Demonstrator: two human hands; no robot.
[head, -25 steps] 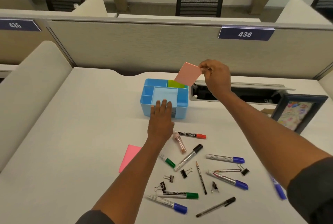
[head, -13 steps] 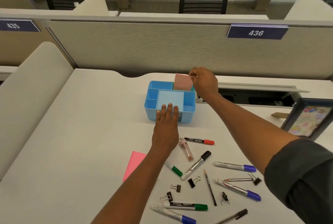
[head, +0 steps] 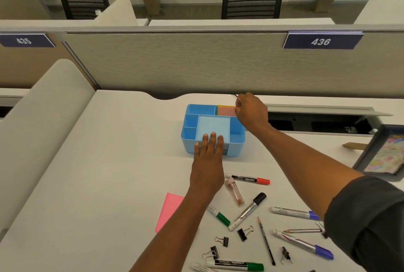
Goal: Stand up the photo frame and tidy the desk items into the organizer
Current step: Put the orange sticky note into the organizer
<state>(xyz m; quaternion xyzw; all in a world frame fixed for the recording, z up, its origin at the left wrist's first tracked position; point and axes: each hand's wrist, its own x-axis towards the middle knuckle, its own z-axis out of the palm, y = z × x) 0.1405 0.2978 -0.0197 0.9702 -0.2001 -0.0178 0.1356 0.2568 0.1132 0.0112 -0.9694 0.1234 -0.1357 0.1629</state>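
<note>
Across a white desk [head: 109, 162] backed by a grey cubicle partition [head: 175, 61], we see a blue organizer [head: 192, 140]. Its rear right compartment holds a salmon-pink sticky pad [head: 226, 111] in front of a yellow-green one; the other compartments look bare. Our right hand [head: 251, 112] pinches the pad's right edge with curled fingers. Our left hand [head: 207, 158] lies flat, its straight fingers resting on the organizer's near rim. The photo frame [head: 380, 153] stands tilted at the far right, markers [head: 247, 178] and clips scattered nearby.
</note>
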